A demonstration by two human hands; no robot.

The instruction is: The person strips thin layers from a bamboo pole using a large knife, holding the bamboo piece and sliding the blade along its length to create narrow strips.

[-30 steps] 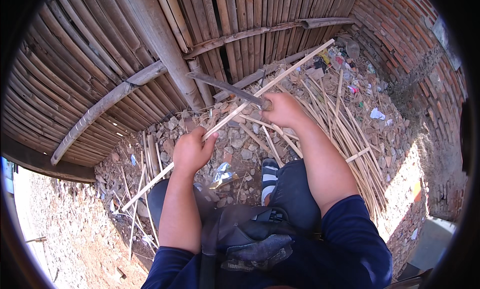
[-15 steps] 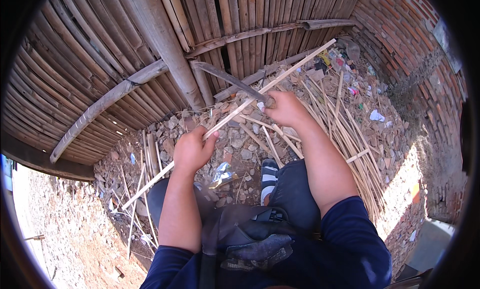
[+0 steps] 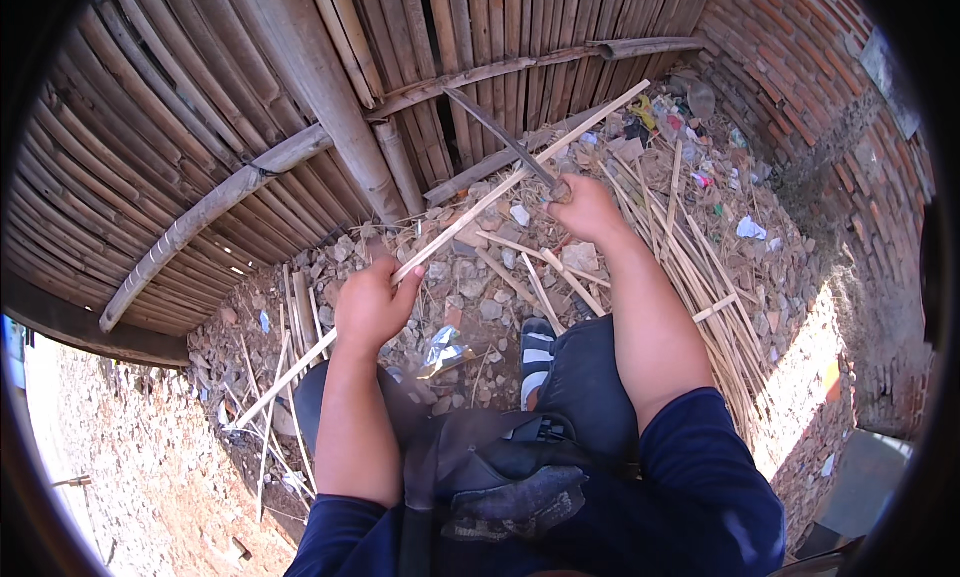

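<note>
A long, pale bamboo strip [image 3: 462, 223] runs slantwise from the lower left up to the far right. My left hand [image 3: 372, 305] is closed around it near its middle. In my right hand [image 3: 586, 211] is the handle of a machete [image 3: 505, 137], its dark blade pointing up and to the left. The blade crosses the strip and lies against or just over it; I cannot tell if the two touch. The fingers of my right hand are wrapped round the handle, which they partly hide.
Ahead stands a bamboo slat wall [image 3: 520, 107] with a thick post [image 3: 335, 107]. A brick wall [image 3: 800, 107] rises at the right. Many cut strips [image 3: 700, 307] lie to my right, fewer at the left. Rubble and litter, including a shiny wrapper [image 3: 442, 352], cover the ground.
My right hand has moved slightly right, and the machete blade has swung to a steeper angle and slid along the strip. The strip has shifted a little left with my left hand.
</note>
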